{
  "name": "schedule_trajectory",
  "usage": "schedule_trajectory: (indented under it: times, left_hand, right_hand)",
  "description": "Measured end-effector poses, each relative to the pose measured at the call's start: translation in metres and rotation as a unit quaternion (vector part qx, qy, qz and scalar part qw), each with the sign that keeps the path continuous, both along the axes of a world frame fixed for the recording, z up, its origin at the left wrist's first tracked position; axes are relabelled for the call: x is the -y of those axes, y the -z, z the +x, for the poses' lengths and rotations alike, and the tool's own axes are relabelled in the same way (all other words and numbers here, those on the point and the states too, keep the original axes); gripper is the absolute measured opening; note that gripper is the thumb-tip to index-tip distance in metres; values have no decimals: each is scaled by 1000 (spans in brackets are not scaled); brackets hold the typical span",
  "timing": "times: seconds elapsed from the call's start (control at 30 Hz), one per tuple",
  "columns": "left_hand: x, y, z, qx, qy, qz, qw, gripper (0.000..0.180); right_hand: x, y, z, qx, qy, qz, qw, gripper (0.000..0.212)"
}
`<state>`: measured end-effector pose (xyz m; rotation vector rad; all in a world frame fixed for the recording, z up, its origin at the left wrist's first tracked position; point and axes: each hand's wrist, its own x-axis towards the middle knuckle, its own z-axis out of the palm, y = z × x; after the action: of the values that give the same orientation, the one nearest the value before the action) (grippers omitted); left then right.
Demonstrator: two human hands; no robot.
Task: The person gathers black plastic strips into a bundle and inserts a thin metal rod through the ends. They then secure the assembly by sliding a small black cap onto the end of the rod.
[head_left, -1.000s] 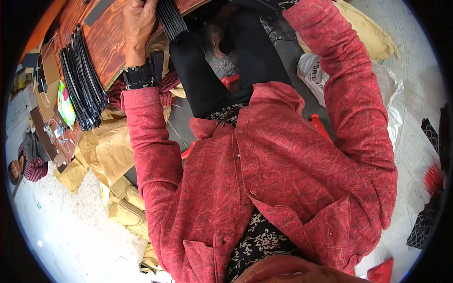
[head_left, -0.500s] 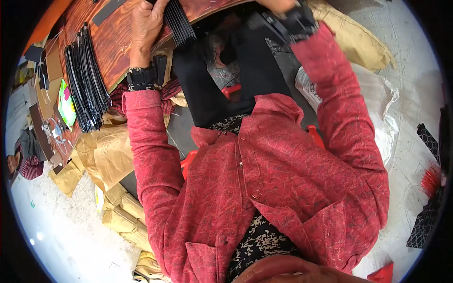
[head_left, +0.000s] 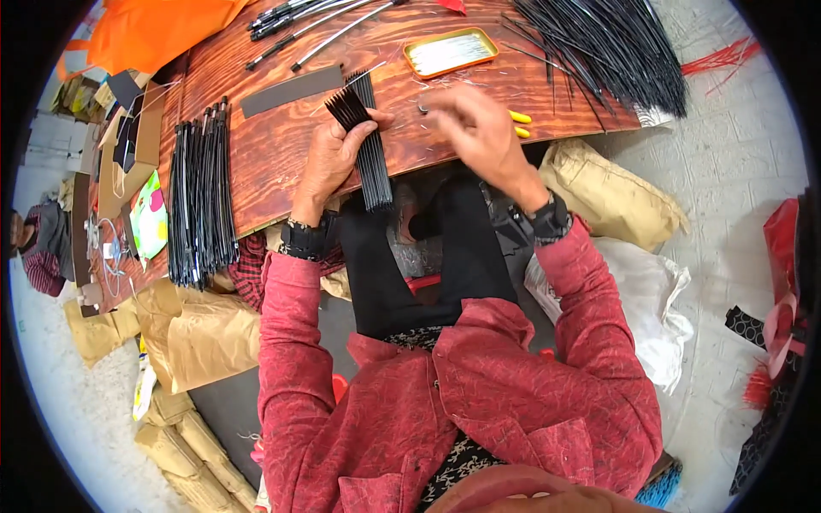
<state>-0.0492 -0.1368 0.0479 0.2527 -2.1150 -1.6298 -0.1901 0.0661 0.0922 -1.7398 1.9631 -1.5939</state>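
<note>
My left hand [head_left: 329,162] is closed around a bundle of thin black rods [head_left: 373,175] at the table's near edge. The rods' upper ends fan out above my thumb, and their lower ends hang past the edge over my lap. To the right, my right hand [head_left: 479,137] is raised over the table with fingers partly bent and thumb apart. A small dark piece shows at its fingertips, too small to name. Beside that hand lie two yellow handles [head_left: 520,125] of a tool, the rest of it hidden. Behind it, an orange-rimmed tray [head_left: 457,67] holds thin silvery pins.
A grey flat strip [head_left: 291,91] lies beyond my left hand. Black rod bundles rest at the table's left edge [head_left: 201,197] and far right [head_left: 603,51]. Longer black rods [head_left: 316,30] lie at the back. Brown sacks [head_left: 611,192] and a white sack [head_left: 629,299] stand on the floor.
The view has shifted to show more of the table. My right hand has come inward, to the left, nearer the bundle. My left hand still holds the rods, their upper ends now visible.
</note>
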Motion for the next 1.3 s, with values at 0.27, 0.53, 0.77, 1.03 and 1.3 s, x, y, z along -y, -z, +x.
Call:
schedule_trajectory:
  times: [0.27,0.53,0.77,1.03,1.3]
  left_hand:
    - [15,8,-2,50,11,-98,994,21]
    - [21,19,-3,72,-6,-118,990,21]
    - [2,0,-1,-2,13,-40,999,21]
    - [-2,3,8,44,3,-19,999,20]
    - [-5,2,6,-11,7,-19,1000,21]
  right_hand:
    - [65,-18,-19,250,-101,22,963,22]
    - [58,-5,-18,219,-60,20,974,22]
    - [12,37,-50,-272,143,19,951,24]
    - [-10,38,-67,-296,150,27,943,24]
    - [-33,50,29,-43,-122,253,959,33]
